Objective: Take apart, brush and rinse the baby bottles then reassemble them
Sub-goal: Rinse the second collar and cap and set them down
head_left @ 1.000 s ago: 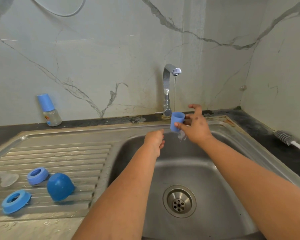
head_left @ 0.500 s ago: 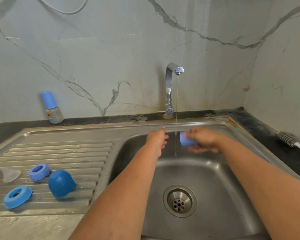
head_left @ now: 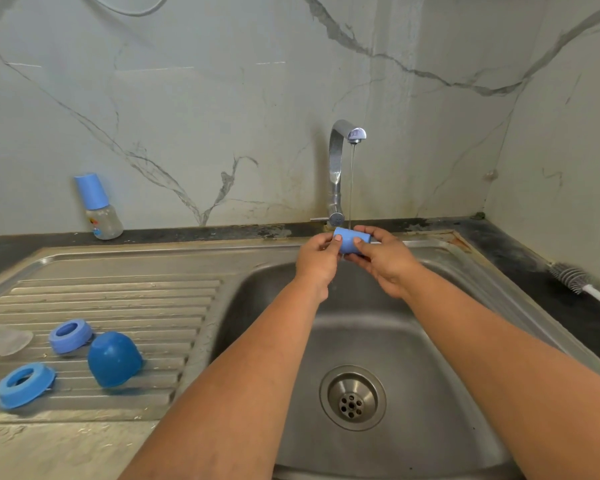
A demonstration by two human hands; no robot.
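Held item: we see a light blue cylindrical plastic bottle cap [head_left: 347, 240], lying sideways above the back of the stainless steel sink basin [head_left: 413, 358], directly under the thin stream of water [head_left: 351, 188] from the chrome gooseneck tap [head_left: 336, 168].

Left hand [head_left: 317, 261]: thumb and fingertips curled against the cap's left end, pinching it.

Right hand [head_left: 385, 261]: thumb on the cap's near face, fingers wrapped round its far side.

Ribbed steel draining board [head_left: 118, 299], left of the basin, holds:
- one dark blue domed plastic cap [head_left: 113, 358], tipped on its side;
- one pale blue screw ring [head_left: 70, 336], just beside the dome;
- one brighter blue screw ring [head_left: 25, 384], nearer us, apart from the others;
- one clear silicone teat [head_left: 13, 341] at the far left edge.

Dark counter ledge [head_left: 187, 233] at the marble wall: one small clear baby bottle with a light blue cap [head_left: 99, 206], upright.

Right counter: one grey bristled bottle brush with a white handle [head_left: 575, 275], lying flat, well apart from the hands.
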